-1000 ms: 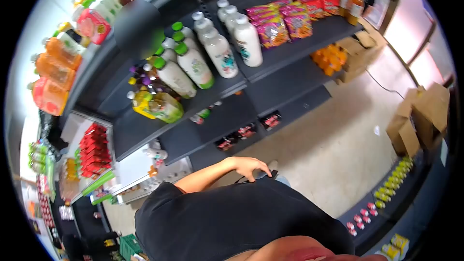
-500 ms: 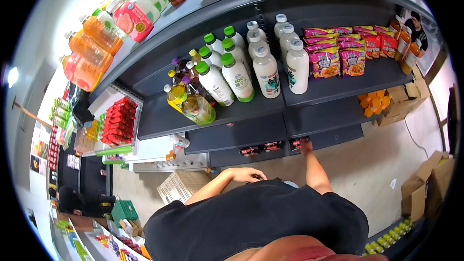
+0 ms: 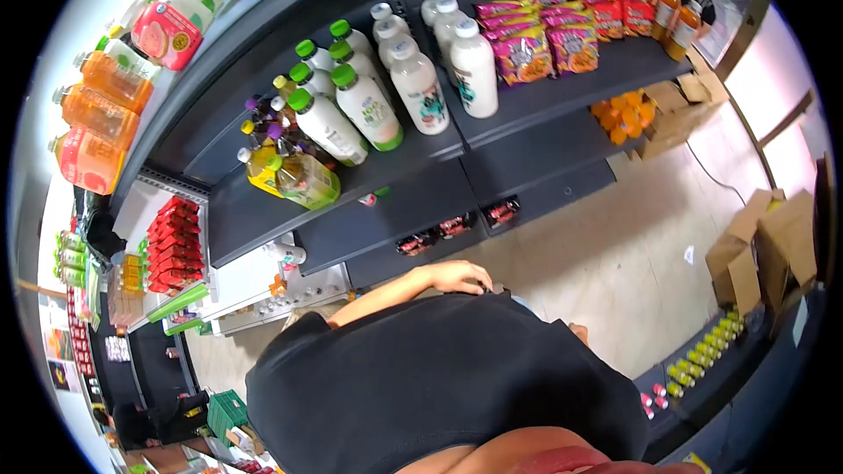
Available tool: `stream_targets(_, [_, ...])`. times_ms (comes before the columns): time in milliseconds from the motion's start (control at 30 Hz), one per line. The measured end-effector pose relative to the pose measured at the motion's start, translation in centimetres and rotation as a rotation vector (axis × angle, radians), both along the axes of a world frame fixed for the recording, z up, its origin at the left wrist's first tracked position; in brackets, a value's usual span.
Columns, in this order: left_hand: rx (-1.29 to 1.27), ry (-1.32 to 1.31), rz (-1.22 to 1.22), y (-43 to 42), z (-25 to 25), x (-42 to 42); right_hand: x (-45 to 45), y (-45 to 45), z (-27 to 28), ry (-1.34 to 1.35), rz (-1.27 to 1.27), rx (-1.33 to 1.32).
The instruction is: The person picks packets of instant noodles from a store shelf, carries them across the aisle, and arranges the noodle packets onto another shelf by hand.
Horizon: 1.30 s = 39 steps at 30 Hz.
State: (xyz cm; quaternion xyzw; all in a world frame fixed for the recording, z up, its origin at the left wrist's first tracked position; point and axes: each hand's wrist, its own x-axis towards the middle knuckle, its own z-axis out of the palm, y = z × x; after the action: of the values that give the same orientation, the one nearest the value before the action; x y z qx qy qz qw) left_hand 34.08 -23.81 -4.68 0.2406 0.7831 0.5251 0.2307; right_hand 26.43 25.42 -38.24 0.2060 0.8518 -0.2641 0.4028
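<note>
- Left hand [image 3: 461,276]: held in front of the torso, back of the hand uppermost, fingers curled partway and pointing toward the person's right. Underside hidden; could not tell whether it had hold of anything.
- Right hand [image 3: 579,332]: only a small part showed past the edge of the black shirt [image 3: 421,377], low on the person's right side. Finger spread and contents could not be told.
- Dark packets [image 3: 455,225] with red markings: lay in a row on the bottom shelf [image 3: 566,193], nearest goods to the left hand, beyond it and apart from it. Rightmost packet stood a little away from the others.
- Shelf above the packets: orange items [image 3: 623,116] clustered at its right end, beside a cardboard box [image 3: 680,92].
- Next shelf up, left to right: green-capped bottles [image 3: 369,109], white-capped bottles [image 3: 420,92], purple snack bags [image 3: 524,54], red bags [image 3: 637,14], amber bottles [image 3: 682,30]. Bottles there stood upright.
- Floor [image 3: 632,237]: pale, seen between the shelving and an open carton [image 3: 781,228] on the right.
- Right foreground: a row of yellow-green items [image 3: 702,355] sat on a low dark shelf, near the carton.
</note>
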Motion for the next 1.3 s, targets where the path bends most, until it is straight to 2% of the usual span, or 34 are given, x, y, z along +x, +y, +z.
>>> stream_targets(33, [-0.002, 0.029, -0.010, 0.9, 0.4, 0.0, 1.9, 1.1, 0.5, -0.029, -0.145, 0.006])
stream_targets(67, [0.004, 0.032, -0.028, 1.6, 0.0, 0.0, 2.9, 1.7, -5.9, 0.014, -0.049, 0.197])
stream_targets(133, [-0.033, 0.146, -0.112, 2.8, 1.4, -0.2, 3.6, 0.6, -5.2, 0.109, -0.209, -0.111])
stream_targets(167, [-0.050, 0.200, -0.149, 3.3, 1.9, -0.1, 3.8, -0.5, -7.8, 0.287, -0.134, -0.122])
stream_targets(200, [-0.102, 0.332, -0.188, 4.0, 1.8, 0.2, 3.7, -2.6, -2.8, 0.460, 0.174, -0.175])
stream_targets(233, [-0.114, 0.349, -0.217, 4.9, 1.8, 0.7, 4.1, -5.3, -1.1, 0.640, 0.110, -0.191])
stream_targets(267, [-0.098, 0.300, -0.240, 5.7, 1.9, 1.3, 4.0, -8.2, 2.8, 0.730, 0.050, -0.463])
stream_targets(300, [-0.085, 0.258, -0.261, 6.6, 1.9, 1.9, 3.2, -10.8, 6.3, 0.579, -0.073, -0.638])
stream_targets(333, [-0.092, 0.239, -0.273, 7.3, 2.1, 2.7, 2.3, -13.2, 13.0, 0.482, -0.033, -0.751])
stream_targets(367, [-0.061, 0.259, -0.281, 8.1, 2.0, 3.4, 1.4, -14.9, 18.1, 0.655, 0.133, -0.852])
stream_targets(400, [-0.031, 0.278, -0.288, 9.2, 1.7, 4.5, 0.0, -16.2, 22.9, 0.716, 0.239, -0.895])
stream_targets(467, [0.060, 0.215, -0.252, 11.5, 1.7, 7.2, -2.0, -18.4, 35.7, 0.835, 0.282, -0.985])
stream_targets(500, [0.188, 0.189, -0.208, 13.0, -0.5, 8.8, -2.4, -19.2, 42.4, 0.928, 0.292, -1.067])
stream_targets(567, [0.342, 0.054, -0.087, 16.4, -2.6, 12.4, -2.0, -18.8, 55.9, 1.255, 0.445, -1.189])
stream_targets(600, [0.343, 0.009, -0.032, 17.5, -2.5, 13.3, -1.6, -17.8, 60.6, 1.326, 0.461, -1.381])
stream_targets(633, [0.344, -0.046, 0.029, 18.5, -2.1, 14.5, -0.5, -16.9, 65.1, 1.560, 0.526, -1.509])
stream_targets(733, [0.254, 0.107, 0.153, 19.9, -2.0, 13.9, 2.8, -11.5, 74.4, 1.675, 0.728, -1.841])
stream_targets(800, [0.240, 0.075, 0.116, 21.3, -1.7, 12.6, 4.7, -7.7, 77.6, 1.653, 0.901, -2.006])
stream_targets(900, [0.220, 0.113, 0.096, 23.4, -0.5, 9.6, 5.1, -3.1, 79.0, 1.576, 1.058, -2.059])
stream_targets(1033, [0.163, 0.182, 0.057, 26.7, 0.3, 4.8, 3.4, 1.9, 78.8, 1.527, 1.063, -2.062])
stream_targets(1100, [0.173, 0.128, 0.012, 28.6, 1.7, 2.4, 2.2, 4.0, 78.4, 1.507, 1.051, -2.056])
stream_targets(1300, [0.243, 0.060, 0.026, 32.6, 1.7, -1.7, -2.4, 8.5, 77.3, 1.514, 1.020, -2.023])
